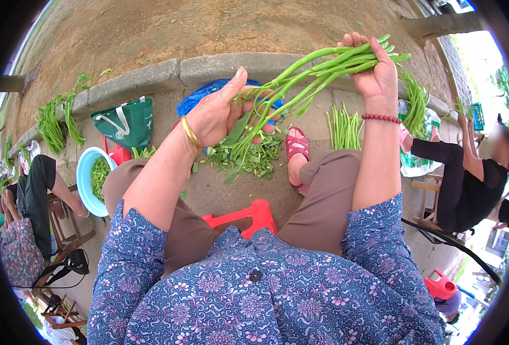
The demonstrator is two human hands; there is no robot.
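A bunch of long green vegetable stems [315,73] stretches between my hands, raised above the ground. My right hand [379,80] is closed around the thick cut ends, fingers curled up over them. At the leafy end, my left hand [215,118] has its thumb stretched upward and its fingers apart, with leaves lying against them. Below it, a pile of picked leaves [249,156] lies on the pavement, partly behind the hanging leaves. Straight stems [344,127] are laid together on the ground near my right knee.
A light-blue basin [82,183] of short green pieces stands left of my knee, near a green tote bag [137,123]. Blue plastic [200,98] lies by the stone curb [151,76]. Between my legs is a red stool [260,214]. People sit on both sides.
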